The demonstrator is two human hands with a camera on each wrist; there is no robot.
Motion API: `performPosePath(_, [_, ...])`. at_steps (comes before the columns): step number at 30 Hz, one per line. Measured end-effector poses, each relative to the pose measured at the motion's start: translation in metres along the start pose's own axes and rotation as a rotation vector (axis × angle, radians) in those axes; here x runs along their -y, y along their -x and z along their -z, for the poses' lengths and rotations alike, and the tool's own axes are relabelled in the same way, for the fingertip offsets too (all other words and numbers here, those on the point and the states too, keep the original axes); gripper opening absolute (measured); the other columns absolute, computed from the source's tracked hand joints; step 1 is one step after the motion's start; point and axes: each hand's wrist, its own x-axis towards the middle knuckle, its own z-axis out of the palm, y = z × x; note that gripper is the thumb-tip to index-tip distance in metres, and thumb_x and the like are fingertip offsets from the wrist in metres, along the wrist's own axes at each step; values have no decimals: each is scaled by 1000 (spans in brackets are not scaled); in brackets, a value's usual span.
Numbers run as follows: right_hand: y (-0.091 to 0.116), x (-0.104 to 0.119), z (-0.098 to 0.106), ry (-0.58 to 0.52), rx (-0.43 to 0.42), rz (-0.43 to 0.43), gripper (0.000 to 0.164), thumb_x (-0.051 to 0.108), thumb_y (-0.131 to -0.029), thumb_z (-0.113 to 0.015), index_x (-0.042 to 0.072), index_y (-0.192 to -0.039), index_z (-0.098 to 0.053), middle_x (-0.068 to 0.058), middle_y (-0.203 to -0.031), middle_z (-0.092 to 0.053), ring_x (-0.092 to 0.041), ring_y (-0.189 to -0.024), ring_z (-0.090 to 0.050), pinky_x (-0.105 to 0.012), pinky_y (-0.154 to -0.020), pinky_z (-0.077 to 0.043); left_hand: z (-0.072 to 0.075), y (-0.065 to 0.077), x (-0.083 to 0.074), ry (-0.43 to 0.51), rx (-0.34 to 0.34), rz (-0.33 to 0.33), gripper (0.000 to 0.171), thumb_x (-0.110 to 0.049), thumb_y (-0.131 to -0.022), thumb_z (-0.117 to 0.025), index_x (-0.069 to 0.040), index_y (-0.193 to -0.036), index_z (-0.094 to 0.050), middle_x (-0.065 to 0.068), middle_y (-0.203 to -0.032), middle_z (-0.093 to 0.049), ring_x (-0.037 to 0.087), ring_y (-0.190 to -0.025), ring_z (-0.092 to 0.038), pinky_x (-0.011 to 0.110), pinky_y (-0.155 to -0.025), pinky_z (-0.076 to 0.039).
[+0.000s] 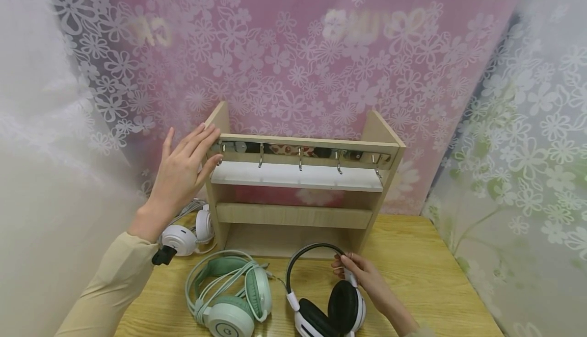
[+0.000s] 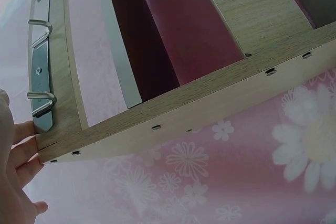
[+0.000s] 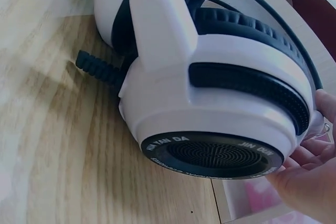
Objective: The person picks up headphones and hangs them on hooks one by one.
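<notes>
A light wooden rack (image 1: 293, 214) with a metal hook rail (image 2: 41, 72) along its upper front stands on the table. My left hand (image 1: 185, 169) rests on the rack's upper left corner, fingers extended, thumb beside the leftmost hook. White-and-black headphones (image 1: 314, 312) are at the rack's front right. My right hand (image 1: 369, 281) pinches them where the headband meets one ear cup. In the right wrist view that hand (image 3: 310, 166) appears at the right edge, behind the white ear cup (image 3: 226, 108) with a black round grille. A short black ribbed stub (image 3: 97, 69) sticks out from the headphones.
Mint-green headphones (image 1: 229, 296), their cable wound around them, lie left of the black-and-white pair. White headphones (image 1: 183, 237) sit beside the rack's left side, under my left forearm. Flowered pink cloth (image 1: 293, 72) hangs behind the rack, over the back of the wooden table (image 1: 417, 270).
</notes>
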Motion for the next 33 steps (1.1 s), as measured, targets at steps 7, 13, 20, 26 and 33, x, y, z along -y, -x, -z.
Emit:
performPosePath(7, [4,-2,0,-22,-17,1,53,30,-109,-48,-18,-132,-50,-28,-120,-65,-27,-103,-69,-38,-91,-58,0,0,-1,0,7,7,54,-35,-103,-59,-10,-150,-50,9,-153,-50,28,-146,-41,56,-125,-2])
performPosePath(13, [7,-3,1,-39,-26,11,51,27,-110,-47,-18,-134,-47,-26,-119,-65,-23,-101,-70,-37,-90,-59,0,0,-1,-2,7,9,56,-30,-100,-64,-10,-150,-50,9,-153,-50,28,-146,-41,56,-125,-2])
performPosePath(20, [8,-2,2,-59,-70,-9,56,31,-110,-47,-18,-137,-45,-24,-118,-66,-29,-103,-70,-33,-88,-59,-1,0,0,2,3,9,55,-42,-105,-52,-11,-150,-50,8,-153,-50,28,-146,-41,56,-125,-3])
performPosePath(26, [8,-1,0,-68,-126,-22,57,31,-109,-47,-18,-140,-43,-25,-119,-66,-32,-106,-69,-33,-88,-58,-1,0,-1,1,-2,6,57,-48,-107,-46,-10,-150,-50,9,-153,-50,28,-146,-41,56,-125,-3])
performPosePath(33, [8,1,-4,-97,-231,-23,49,28,-108,-50,-16,-131,-52,-25,-115,-67,-31,-103,-70,-34,-87,-59,-1,1,-3,-2,-1,12,57,-46,-106,-47,-10,-149,-51,10,-153,-50,27,-146,-40,57,-124,-2])
